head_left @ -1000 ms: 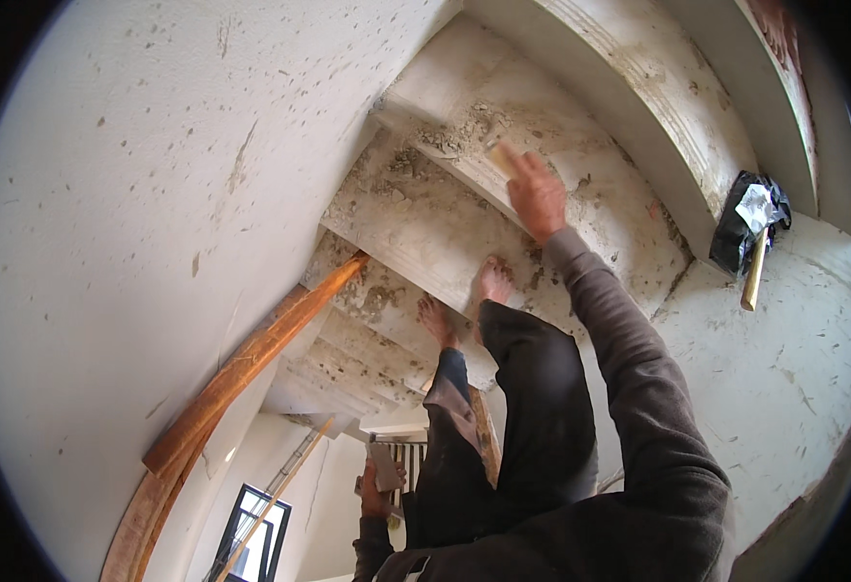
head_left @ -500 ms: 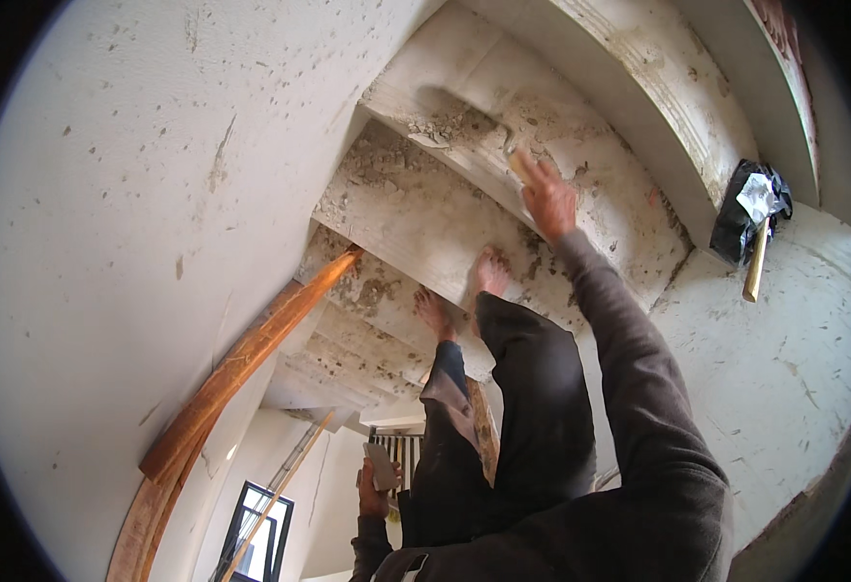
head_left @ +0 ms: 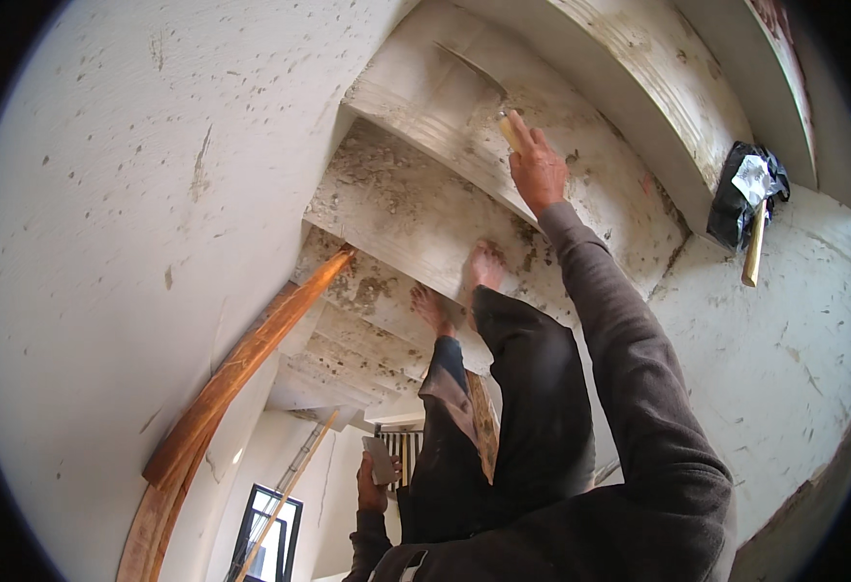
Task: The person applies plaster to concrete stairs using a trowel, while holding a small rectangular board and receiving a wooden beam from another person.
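Note:
My right hand (head_left: 539, 175) is closed around the pale handle of a trowel (head_left: 471, 68). Its thin blade, seen almost edge-on, is over the dusty upper step (head_left: 580, 126) near its inner side. On the step below lies crumbled debris (head_left: 348, 170) next to the wall, and my bare feet (head_left: 485, 267) are on the lower steps. Down at the lower left, my left hand (head_left: 371, 485) grips a flat grey rectangular block (head_left: 382, 460), whose exact kind I cannot make out.
A stained white wall (head_left: 154, 223) rises on the left, with wooden planks (head_left: 251, 354) leaning along it. At right, a wooden-handled tool (head_left: 755, 242) rests by a black plastic bag (head_left: 731, 209) at the stair edge. A window (head_left: 268, 533) shows below.
My right hand and the trowel have moved up and slightly left. The loose debris that was at the upper step's edge is gone from there. My left hand still holds the block.

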Action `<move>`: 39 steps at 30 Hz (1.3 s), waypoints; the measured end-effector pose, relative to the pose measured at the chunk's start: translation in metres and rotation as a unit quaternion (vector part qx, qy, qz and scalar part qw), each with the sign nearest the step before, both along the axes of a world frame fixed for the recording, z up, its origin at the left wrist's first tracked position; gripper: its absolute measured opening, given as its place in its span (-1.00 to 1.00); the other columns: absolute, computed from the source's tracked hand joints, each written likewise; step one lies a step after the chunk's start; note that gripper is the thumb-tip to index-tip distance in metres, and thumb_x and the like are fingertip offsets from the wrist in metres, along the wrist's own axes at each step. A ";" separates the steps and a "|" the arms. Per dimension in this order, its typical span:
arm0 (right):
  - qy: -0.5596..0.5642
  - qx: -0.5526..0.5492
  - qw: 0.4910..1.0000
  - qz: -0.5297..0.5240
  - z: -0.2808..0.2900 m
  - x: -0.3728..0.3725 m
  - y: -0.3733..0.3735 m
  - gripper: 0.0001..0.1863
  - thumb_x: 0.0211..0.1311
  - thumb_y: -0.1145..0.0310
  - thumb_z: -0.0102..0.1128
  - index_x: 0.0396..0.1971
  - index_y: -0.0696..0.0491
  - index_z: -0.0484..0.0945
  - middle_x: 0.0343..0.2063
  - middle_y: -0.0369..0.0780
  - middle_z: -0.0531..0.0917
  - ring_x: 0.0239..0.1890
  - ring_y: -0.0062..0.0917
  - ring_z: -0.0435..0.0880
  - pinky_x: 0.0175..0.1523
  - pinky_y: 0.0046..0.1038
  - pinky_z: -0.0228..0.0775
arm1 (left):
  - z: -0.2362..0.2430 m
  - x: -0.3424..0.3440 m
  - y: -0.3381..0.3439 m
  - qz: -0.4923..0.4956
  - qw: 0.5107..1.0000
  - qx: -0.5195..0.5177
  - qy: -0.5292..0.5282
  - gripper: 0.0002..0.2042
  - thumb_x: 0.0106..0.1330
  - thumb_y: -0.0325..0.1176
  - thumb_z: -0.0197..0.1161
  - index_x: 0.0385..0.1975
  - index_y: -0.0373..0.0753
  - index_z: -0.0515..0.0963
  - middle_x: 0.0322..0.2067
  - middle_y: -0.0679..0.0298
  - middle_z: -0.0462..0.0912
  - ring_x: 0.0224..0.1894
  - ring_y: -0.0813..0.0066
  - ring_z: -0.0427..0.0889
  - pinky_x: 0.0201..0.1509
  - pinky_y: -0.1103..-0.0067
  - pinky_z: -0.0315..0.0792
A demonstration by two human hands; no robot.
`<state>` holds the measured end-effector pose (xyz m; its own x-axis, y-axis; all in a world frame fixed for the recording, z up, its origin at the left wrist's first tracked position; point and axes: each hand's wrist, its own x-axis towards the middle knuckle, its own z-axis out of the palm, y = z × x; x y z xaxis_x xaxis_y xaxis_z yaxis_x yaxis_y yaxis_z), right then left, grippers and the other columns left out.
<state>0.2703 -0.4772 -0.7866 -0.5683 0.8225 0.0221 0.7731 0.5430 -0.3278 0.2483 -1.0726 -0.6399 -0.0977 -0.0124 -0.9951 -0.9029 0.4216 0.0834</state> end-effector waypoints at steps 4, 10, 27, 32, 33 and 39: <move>-0.015 -0.050 0.996 0.078 0.002 -0.003 -0.021 -0.29 0.01 0.51 0.14 0.27 -0.19 0.33 -0.30 -0.16 0.51 -0.28 -0.29 0.60 -0.27 -0.24 0.48 | 0.001 -0.001 0.007 0.020 1.000 0.002 0.003 -0.39 0.40 0.17 -0.07 0.13 -0.30 0.35 -0.20 0.02 0.62 -0.26 0.30 0.66 -0.21 0.43 0.58; -0.018 -0.022 0.999 0.025 0.018 0.010 -0.013 -0.31 0.02 0.49 0.13 0.25 -0.23 0.36 -0.29 -0.23 0.52 -0.31 -0.32 0.61 -0.26 -0.28 0.50 | 0.000 -0.001 0.005 0.016 1.000 0.011 0.002 -0.38 0.39 0.24 -0.12 0.13 -0.21 0.35 -0.21 0.08 0.61 -0.21 0.26 0.63 -0.14 0.36 0.55; -0.041 0.043 0.998 -0.036 -0.015 -0.035 0.081 -0.42 0.17 0.46 0.02 0.22 -0.29 0.33 -0.21 -0.14 0.57 -0.14 -0.21 0.63 -0.12 -0.17 0.49 | 0.003 0.001 -0.008 0.001 1.000 -0.013 -0.009 -0.37 0.39 0.25 -0.14 0.16 -0.19 0.31 -0.18 0.07 0.58 -0.22 0.26 0.64 -0.12 0.34 0.56; -0.034 0.022 0.999 0.034 -0.016 -0.014 0.064 -0.35 0.10 0.49 0.08 0.25 -0.27 0.35 -0.25 -0.14 0.57 -0.28 -0.24 0.64 -0.20 -0.23 0.51 | 0.001 0.004 -0.005 0.010 1.000 -0.005 -0.006 -0.37 0.39 0.24 -0.12 0.15 -0.22 0.32 -0.20 0.07 0.59 -0.22 0.27 0.64 -0.15 0.37 0.56; -0.032 0.010 0.998 0.057 -0.011 -0.007 0.053 -0.33 0.08 0.50 0.09 0.26 -0.27 0.35 -0.26 -0.14 0.57 -0.30 -0.25 0.63 -0.22 -0.24 0.51 | 0.000 0.005 -0.007 0.006 1.000 0.000 -0.006 -0.37 0.39 0.24 -0.12 0.14 -0.22 0.32 -0.21 0.06 0.59 -0.23 0.27 0.64 -0.15 0.37 0.56; -0.035 -0.114 0.979 0.163 0.030 0.018 -0.015 -0.26 0.03 0.52 0.12 0.29 -0.31 0.32 -0.27 -0.17 0.56 -0.30 -0.25 0.62 -0.24 -0.24 0.52 | 0.006 0.003 0.003 0.016 1.000 -0.006 -0.001 -0.38 0.39 0.20 -0.08 0.11 -0.28 0.35 -0.21 0.04 0.62 -0.25 0.27 0.66 -0.16 0.37 0.57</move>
<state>0.2888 -0.4918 -0.7566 -0.7953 0.5762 -0.1884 0.5954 0.6839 -0.4216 0.2513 -1.0700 -0.6338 -0.0950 -0.0273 -0.9951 -0.9160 0.3938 0.0766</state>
